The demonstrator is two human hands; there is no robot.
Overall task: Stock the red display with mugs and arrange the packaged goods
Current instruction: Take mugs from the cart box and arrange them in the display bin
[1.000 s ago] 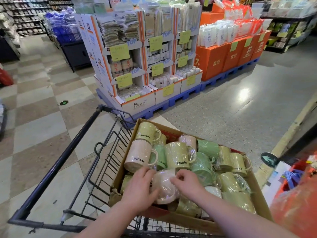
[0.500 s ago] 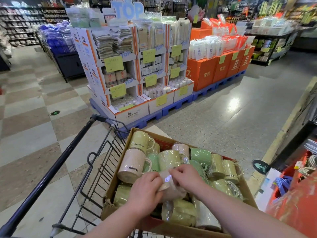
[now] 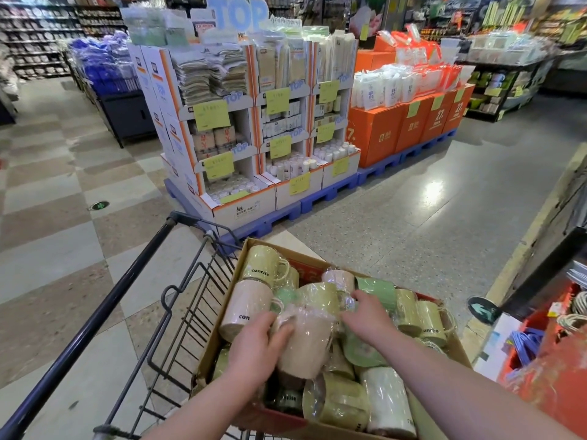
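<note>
Left hand gripping pale pink plastic-wrapped mug in brown cardboard box, right hand beside it, grip unclear

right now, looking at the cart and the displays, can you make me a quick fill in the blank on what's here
1. The cardboard box sits in a shopping ____.
2. The left hand grips a pale mug wrapped in clear ____.
3. The blue sign on top of the white display reads ____.

Missing words: cart; plastic; TOP
</note>
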